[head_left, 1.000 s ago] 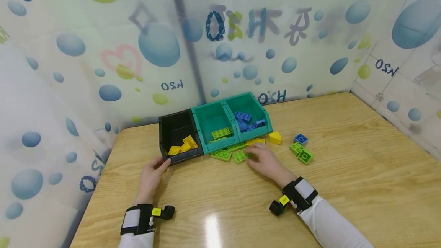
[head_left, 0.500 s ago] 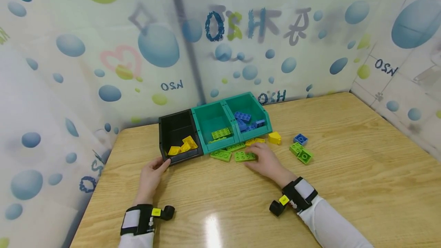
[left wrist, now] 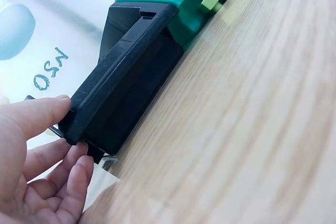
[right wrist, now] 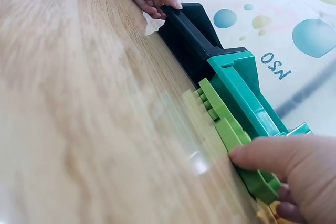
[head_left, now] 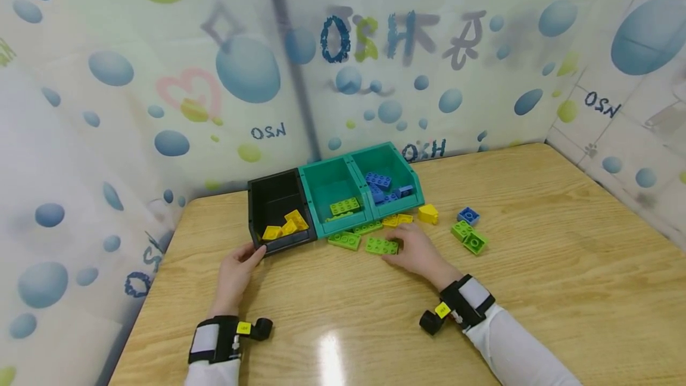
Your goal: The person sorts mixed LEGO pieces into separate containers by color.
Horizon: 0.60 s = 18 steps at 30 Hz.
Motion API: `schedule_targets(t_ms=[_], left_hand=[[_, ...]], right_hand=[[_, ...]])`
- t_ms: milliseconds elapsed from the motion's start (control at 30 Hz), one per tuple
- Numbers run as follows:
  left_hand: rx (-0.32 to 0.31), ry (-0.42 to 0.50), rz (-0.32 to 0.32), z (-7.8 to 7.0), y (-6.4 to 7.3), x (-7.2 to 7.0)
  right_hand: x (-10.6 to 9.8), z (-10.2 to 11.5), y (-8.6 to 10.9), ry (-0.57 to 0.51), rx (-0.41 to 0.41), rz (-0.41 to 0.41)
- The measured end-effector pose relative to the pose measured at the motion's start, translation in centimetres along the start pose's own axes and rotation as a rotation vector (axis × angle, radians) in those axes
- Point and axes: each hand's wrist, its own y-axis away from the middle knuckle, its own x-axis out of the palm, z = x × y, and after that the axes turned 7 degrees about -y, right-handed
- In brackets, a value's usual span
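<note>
My left hand [head_left: 236,273] pinches the front left corner of a black bin [left wrist: 121,87], thumb on the rim and fingers below. Several yellow bricks [head_left: 288,228] lie inside that bin. With thumb and fingers at its right end, my right hand [head_left: 415,249] holds a light green building brick [head_left: 382,246], studs up, low over the table in front of the bins. In the right wrist view the thumb presses the near side of this brick [right wrist: 257,184], and the other fingers are partly hidden behind it. Another green brick [head_left: 344,240] lies just left of it.
Joined to the black bin are a teal bin [head_left: 334,174] with green bricks and a teal bin [head_left: 383,159] with blue bricks. Along their front lie a green brick [head_left: 367,227] and yellow bricks [head_left: 398,220]. A yellow piece [head_left: 428,214], blue brick [head_left: 468,215] and green bricks [head_left: 468,237] are to the right.
The green brick at my right hand shows more of its length now, as the fingers have drawn back to its right end. My left hand stays on the black bin's corner.
</note>
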Motion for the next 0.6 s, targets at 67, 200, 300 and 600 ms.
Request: schedule_targets(t_ms=[67, 200, 300, 600], left_hand=[[0.004, -0.008, -0.002, -0.1, 0.0, 0.0], [0.019, -0.015, -0.005, -0.3, -0.2, 0.1], [0.026, -0.005, -0.010, -0.4, -0.2, 0.2], [0.033, -0.008, -0.024, 0.0, -0.1, 0.1]], right_hand=[[-0.1, -0.1, 0.0, -0.024, -0.012, 0.020], [-0.2, -0.2, -0.1, -0.120, -0.030, 0.089], [-0.4, 0.3, -0.2, -0.216, -0.025, 0.142], [-0.3, 4.7, -3.9, -0.235, 0.054, 0.036]])
